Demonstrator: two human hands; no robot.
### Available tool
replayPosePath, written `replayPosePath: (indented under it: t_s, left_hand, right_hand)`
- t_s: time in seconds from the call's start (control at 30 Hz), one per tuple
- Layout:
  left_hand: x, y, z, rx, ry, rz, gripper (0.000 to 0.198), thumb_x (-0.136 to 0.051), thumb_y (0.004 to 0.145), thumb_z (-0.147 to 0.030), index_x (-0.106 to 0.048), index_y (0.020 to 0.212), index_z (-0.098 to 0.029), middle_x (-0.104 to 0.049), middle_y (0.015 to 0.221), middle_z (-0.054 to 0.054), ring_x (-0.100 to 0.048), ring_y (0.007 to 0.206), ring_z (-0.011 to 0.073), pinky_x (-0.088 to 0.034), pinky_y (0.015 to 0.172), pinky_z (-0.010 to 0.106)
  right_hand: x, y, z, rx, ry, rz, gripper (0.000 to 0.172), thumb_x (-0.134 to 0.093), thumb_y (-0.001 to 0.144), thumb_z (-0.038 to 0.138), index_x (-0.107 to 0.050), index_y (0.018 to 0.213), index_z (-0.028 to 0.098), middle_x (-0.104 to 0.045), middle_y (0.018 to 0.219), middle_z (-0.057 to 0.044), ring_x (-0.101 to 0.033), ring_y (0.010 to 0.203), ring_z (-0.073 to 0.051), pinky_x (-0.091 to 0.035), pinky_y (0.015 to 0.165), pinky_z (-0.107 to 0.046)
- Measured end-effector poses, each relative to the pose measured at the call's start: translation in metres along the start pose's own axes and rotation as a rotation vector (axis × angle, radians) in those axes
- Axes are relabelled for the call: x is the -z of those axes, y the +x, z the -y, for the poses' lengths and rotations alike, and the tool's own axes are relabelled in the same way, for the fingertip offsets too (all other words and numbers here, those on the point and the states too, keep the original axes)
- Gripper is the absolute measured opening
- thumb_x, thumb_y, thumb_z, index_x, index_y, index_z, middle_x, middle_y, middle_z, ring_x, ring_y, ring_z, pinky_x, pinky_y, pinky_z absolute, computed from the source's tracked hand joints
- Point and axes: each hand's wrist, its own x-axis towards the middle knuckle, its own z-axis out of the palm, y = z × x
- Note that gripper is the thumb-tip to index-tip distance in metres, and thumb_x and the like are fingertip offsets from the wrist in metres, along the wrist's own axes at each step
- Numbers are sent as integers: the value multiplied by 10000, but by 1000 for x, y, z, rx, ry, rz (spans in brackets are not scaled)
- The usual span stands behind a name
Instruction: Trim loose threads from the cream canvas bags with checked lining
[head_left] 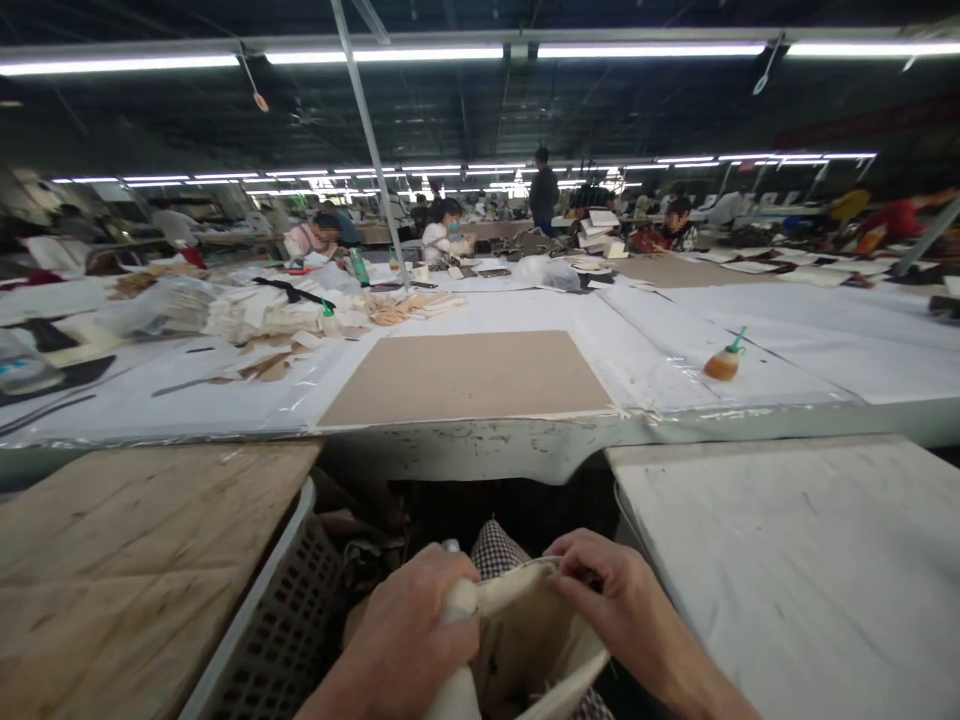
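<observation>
A cream fabric piece (536, 630), folded open like a pouch, sits low in the middle over a checked cloth (496, 550). My left hand (412, 630) is wrapped round a pale white object (456, 650) at the left edge of the fabric; what this object is cannot be made out. My right hand (615, 600) pinches the fabric's upper right rim between thumb and fingers. The inside of the fabric faces up and shows loose threads.
A white plastic basket (281, 620) stands at the left beside a brown board (120, 560). A pale board (795, 550) is at the right. Ahead, a long table holds a brown sheet (472, 375), a glue bottle (724, 362) and cut pieces (262, 310). Several people sit beyond.
</observation>
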Motion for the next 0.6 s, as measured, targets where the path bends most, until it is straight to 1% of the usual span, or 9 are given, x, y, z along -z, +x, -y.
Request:
replayPosePath:
  t_s: [0.07, 0.13, 0.2, 0.27, 0.33, 0.43, 0.53, 0.6]
  left_hand:
    - [1, 2, -1, 11, 24, 20, 156, -509, 700, -212, -639, 783, -231, -679, 881, -1, -599, 880, 200, -367, 710, 267]
    - [3, 3, -3, 38, 62, 65, 122, -504, 743, -262, -621, 743, -226, -682, 822, -2, -605, 831, 209, -356, 666, 269]
    - [5, 3, -4, 54, 96, 78, 144, -488, 767, -286, -604, 711, -222, -679, 773, -2, -606, 781, 214, -343, 640, 276]
    - [5, 4, -3, 52, 115, 66, 157, -474, 775, -280, -594, 696, -217, -678, 758, 3, -605, 772, 219, -338, 640, 282]
    - [5, 5, -3, 46, 125, 61, 158, -470, 776, -274, -585, 687, -212, -679, 760, 8, -604, 777, 221, -337, 647, 285]
    - [4, 4, -3, 50, 127, 80, 151, -480, 772, -279, -575, 676, -213, -672, 744, 3, -602, 767, 217, -332, 643, 284]
    - [3, 3, -4, 40, 114, 97, 143, -491, 771, -281, -558, 665, -214, -664, 740, -12, -598, 776, 207, -329, 647, 280]
    - [3, 1, -5, 38, 110, 108, 137, -496, 768, -275, -542, 655, -211, -657, 743, -21, -594, 787, 201, -325, 648, 278]
  right_hand:
    - [6, -2, 2, 41, 30, 19, 183, -621, 836, 177, -619, 655, 197, -674, 1034, -11, -647, 913, -169, -454, 804, -272]
    - [10, -4, 4, 65, 51, 53, 160, -638, 840, 170, -649, 684, 209, -650, 1107, -8, -642, 966, -168, -452, 837, -265]
    - [12, -6, 4, 87, 76, 82, 166, -639, 849, 165, -647, 691, 212, -640, 1115, -1, -640, 970, -160, -452, 844, -255]
    - [11, -8, 3, 95, 105, 85, 179, -628, 861, 158, -627, 689, 209, -643, 1083, 4, -643, 944, -152, -452, 833, -245]
    - [8, -9, 1, 91, 123, 61, 188, -616, 866, 155, -601, 685, 204, -650, 1041, 2, -645, 915, -150, -454, 813, -240]
    - [2, -9, -5, 83, 121, -20, 198, -601, 869, 167, -567, 676, 198, -667, 993, -13, -646, 877, -155, -459, 777, -239]
    - [-5, -10, -10, 66, 99, -95, 198, -574, 884, 189, -564, 686, 200, -687, 960, -23, -647, 860, -160, -460, 755, -240]
    - [-8, -11, -12, 55, 85, -115, 199, -558, 898, 211, -571, 699, 202, -694, 954, -23, -648, 863, -163, -459, 757, -241]
